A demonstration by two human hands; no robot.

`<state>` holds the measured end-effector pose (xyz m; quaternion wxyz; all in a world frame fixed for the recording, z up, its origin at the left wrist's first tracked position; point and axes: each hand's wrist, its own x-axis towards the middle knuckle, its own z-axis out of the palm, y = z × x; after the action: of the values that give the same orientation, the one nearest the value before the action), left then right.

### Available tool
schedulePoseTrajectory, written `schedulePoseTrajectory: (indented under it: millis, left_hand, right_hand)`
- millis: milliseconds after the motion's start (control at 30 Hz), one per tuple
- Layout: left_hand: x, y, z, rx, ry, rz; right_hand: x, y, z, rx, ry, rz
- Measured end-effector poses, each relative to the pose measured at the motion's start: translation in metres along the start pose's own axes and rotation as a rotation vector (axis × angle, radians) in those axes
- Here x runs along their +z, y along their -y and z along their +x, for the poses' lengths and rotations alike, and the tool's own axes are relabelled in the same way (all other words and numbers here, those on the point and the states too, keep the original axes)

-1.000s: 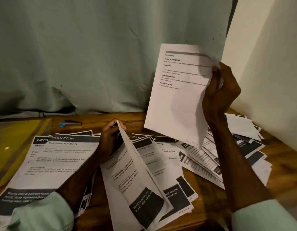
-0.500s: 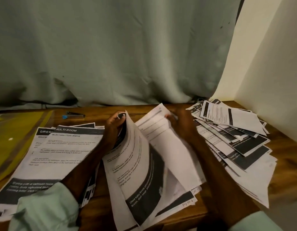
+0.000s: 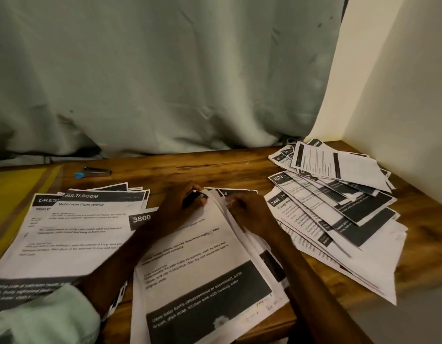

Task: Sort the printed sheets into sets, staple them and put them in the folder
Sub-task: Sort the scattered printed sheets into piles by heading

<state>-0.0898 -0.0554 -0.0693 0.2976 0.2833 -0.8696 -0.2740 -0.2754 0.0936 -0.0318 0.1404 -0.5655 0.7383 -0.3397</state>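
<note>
Tabletop [image 3: 215,170] strip beyond middle stack [image 3: 190,259]

Wooden table [image 3: 239,167] against grey-green curtain [image 3: 165,70] (pale wall [image 3: 401,83] right).

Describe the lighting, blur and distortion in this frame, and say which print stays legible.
Head view: dim, warm light, no glare on the paper; large print on the left stack and middle stack reads, small print smears; the right pile blurs toward its near edge; the wall leans from wide-angle distortion.
</note>
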Motion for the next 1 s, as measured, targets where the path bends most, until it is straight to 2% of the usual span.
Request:
schedulePoseTrajectory:
  millis: [100, 233, 367, 500, 667, 833, 933, 1000]
  left_hand:
    - [0.004, 0.0, -0.001, 0.059, 0.01, 0.039]
    - [0.009, 0.0, 0.0, 0.062, 0.021, 0.104]
    - [0.009, -0.003, -0.002, 0.046, 0.031, 0.115]
    - [0.004, -0.003, -0.004, 0.091, 0.004, 0.079]
    - [-0.004, -0.007, -0.01, 0.179, -0.019, -0.036]
    - [-0.007, -0.01, -0.014, 0.219, -0.054, -0.049]
    - [-0.006, -0.008, -0.015, 0.182, -0.052, -0.029]
    - [-0.003, -0.008, -0.013, 0.161, -0.024, 0.036]
  right_hand:
    - [-0.003, -0.007, -0.014, 0.124, -0.077, -0.015]
    - [0.006, 0.004, -0.033, 0.273, 0.042, -0.126]
    - [0.016, 0.011, -0.03, 0.271, 0.053, -0.195]
    - [0.014, 0.006, -0.023, 0.308, 0.063, -0.089]
    - [0.012, -0.004, -0.016, 0.238, -0.072, 0.012]
    - [0.008, -0.006, -0.008, 0.255, 0.033, 0.024]
    - [0.008, -0.004, -0.007, 0.224, 0.078, -0.019]
    - [0.01, -0.001, -0.009, 0.209, 0.07, 0.037]
